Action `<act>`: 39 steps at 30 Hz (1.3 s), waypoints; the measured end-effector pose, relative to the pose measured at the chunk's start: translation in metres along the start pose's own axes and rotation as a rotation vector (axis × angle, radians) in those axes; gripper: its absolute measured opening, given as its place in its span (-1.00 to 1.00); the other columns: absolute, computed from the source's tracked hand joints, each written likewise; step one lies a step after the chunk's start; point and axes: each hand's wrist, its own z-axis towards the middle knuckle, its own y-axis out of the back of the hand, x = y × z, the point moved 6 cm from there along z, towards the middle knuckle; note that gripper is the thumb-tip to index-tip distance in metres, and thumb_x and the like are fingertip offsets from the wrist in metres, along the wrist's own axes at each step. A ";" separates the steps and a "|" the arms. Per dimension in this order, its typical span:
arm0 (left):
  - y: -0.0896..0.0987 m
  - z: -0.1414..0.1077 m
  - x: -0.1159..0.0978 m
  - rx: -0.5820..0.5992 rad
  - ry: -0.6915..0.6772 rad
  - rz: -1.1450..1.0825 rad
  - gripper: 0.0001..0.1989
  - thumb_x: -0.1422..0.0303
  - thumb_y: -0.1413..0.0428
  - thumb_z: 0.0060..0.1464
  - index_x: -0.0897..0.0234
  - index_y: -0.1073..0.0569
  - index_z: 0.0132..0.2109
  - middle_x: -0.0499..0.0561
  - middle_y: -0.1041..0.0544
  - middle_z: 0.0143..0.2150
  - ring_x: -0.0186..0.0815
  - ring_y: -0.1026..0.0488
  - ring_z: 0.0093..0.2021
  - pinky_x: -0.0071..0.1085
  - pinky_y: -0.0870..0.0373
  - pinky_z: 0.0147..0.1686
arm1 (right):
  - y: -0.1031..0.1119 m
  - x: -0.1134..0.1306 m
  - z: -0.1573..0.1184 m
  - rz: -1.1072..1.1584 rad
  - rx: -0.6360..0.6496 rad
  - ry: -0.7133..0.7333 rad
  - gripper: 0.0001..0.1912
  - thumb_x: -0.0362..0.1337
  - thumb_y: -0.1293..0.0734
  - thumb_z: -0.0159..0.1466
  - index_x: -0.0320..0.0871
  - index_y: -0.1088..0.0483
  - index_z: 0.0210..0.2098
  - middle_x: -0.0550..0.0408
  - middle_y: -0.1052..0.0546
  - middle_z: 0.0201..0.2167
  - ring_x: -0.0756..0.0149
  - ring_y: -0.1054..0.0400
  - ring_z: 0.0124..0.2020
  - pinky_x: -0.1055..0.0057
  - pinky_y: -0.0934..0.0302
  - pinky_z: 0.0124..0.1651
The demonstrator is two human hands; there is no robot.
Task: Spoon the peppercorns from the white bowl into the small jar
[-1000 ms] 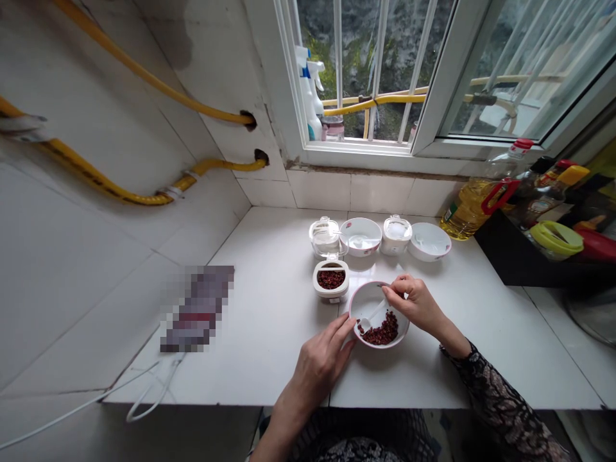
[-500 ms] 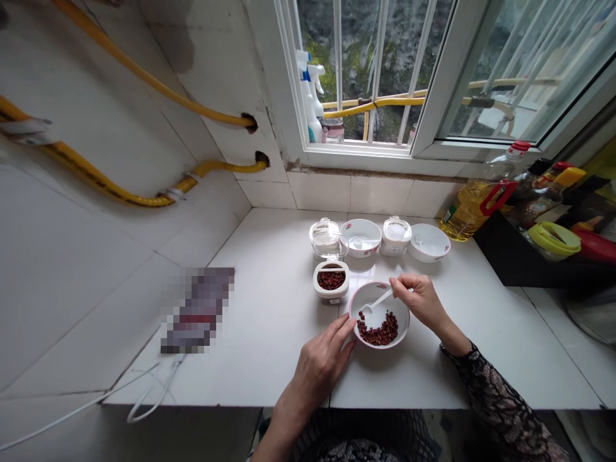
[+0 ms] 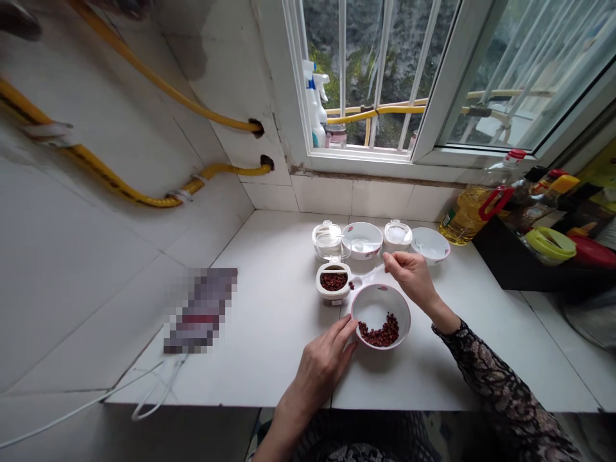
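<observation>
My left hand (image 3: 323, 362) holds the near-left side of a white bowl (image 3: 374, 301), fingertips at its pink rim and thumb lower down. Dark red Sichuan peppercorns (image 3: 382, 333) lie in the bowl's near part. Pinched in my right hand (image 3: 409, 276) is the handle of a small white spoon (image 3: 370, 277). The spoon's head, with a few peppercorns in it, is beyond the bowl's rim, close beside a seasoning jar (image 3: 333, 296). That jar stands with its lid up and shows more peppercorns inside.
Behind stand a clear-lidded jar (image 3: 328, 240), a second white bowl (image 3: 362, 250), a jar of white contents (image 3: 398, 236) and another bowl (image 3: 432, 246). An oil bottle (image 3: 464, 215) and a black condiment box (image 3: 510, 263) are at right. A blurred-out object (image 3: 202, 311) lies left.
My right hand has moved the spoon up and away from inside the bowl to beside the peppercorn jar. My left hand stays at the bowl. The camera view has shifted slightly.
</observation>
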 end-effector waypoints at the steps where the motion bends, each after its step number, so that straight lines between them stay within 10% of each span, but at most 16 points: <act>1: 0.000 0.000 0.000 -0.004 -0.001 -0.001 -0.66 0.43 0.05 0.35 0.31 -0.28 0.23 0.22 -0.55 0.04 -0.20 -0.57 0.00 -0.37 -0.56 -0.08 | -0.001 0.009 0.005 -0.047 -0.031 0.065 -0.49 0.03 -0.21 0.30 -0.12 -0.23 -0.67 0.21 -0.18 -0.72 0.44 -0.02 -0.63 0.42 -0.01 -0.49; 11: 0.001 0.002 -0.001 -0.005 -0.012 0.012 -0.67 0.43 0.05 0.35 0.35 -0.29 0.20 0.24 -0.55 0.04 -0.21 -0.57 0.00 -0.38 -0.55 -0.07 | -0.038 0.068 -0.013 -0.616 -0.068 0.778 -0.60 -0.27 -0.18 0.40 -0.11 -0.26 -0.58 0.22 -0.37 -0.65 0.42 -0.11 -0.58 0.26 -0.11 0.05; 19: 0.002 0.002 -0.002 -0.010 -0.005 -0.001 -0.68 0.42 0.05 0.35 0.34 -0.29 0.21 0.23 -0.55 0.04 -0.21 -0.56 0.01 -0.38 -0.54 -0.05 | 0.004 0.042 -0.022 -0.456 -0.080 0.642 -0.58 -0.34 -0.22 0.37 -0.12 -0.16 -0.64 0.31 -0.25 -0.74 0.50 -0.01 -0.66 0.36 -0.16 -0.10; 32: 0.001 0.001 -0.001 0.008 -0.007 0.004 -0.67 0.43 0.02 0.34 0.34 -0.29 0.20 0.24 -0.56 0.03 -0.20 -0.56 0.01 -0.37 -0.55 -0.07 | -0.018 -0.002 -0.054 -0.330 0.181 0.419 -0.53 -0.31 -0.21 0.34 -0.13 -0.09 -0.69 0.34 -0.16 -0.76 0.50 0.11 -0.66 0.37 -0.17 -0.12; 39: 0.002 0.002 -0.001 -0.007 -0.004 -0.009 -0.67 0.44 0.00 0.33 0.34 -0.29 0.20 0.23 -0.56 0.04 -0.20 -0.56 0.01 -0.38 -0.55 -0.07 | -0.014 -0.015 -0.052 -0.202 0.184 0.200 -0.51 -0.22 -0.21 0.33 -0.12 -0.11 -0.72 0.22 -0.19 -0.74 0.38 -0.17 -0.52 0.38 -0.20 -0.24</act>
